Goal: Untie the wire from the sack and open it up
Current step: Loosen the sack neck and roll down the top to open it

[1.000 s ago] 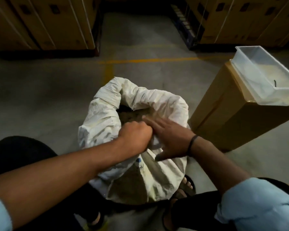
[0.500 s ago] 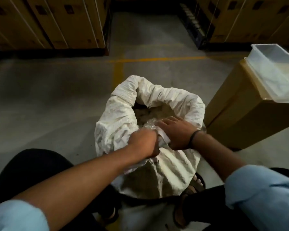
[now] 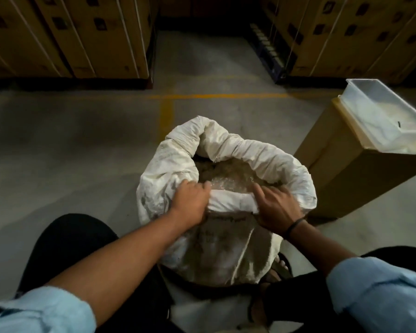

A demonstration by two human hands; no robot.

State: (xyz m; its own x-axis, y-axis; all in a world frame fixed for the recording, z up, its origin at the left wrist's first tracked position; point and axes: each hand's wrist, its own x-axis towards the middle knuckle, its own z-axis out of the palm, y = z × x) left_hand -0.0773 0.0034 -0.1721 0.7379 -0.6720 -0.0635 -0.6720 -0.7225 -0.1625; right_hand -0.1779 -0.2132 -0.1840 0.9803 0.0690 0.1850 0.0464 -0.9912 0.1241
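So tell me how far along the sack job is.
Done: the white woven sack stands with its mouth open and its rim rolled down, brownish contents showing; no wire is visible on it. In hand: the left hand and right hand grip the near rim fold. Left: perhaps only folding that near edge lower and spreading the clear inner liner.

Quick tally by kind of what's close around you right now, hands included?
Sack: 1
Hands, left hand and right hand, both gripping the sack's rim: 2
Upright cardboard box: 1
White plastic tray on the box: 1
Total: 5
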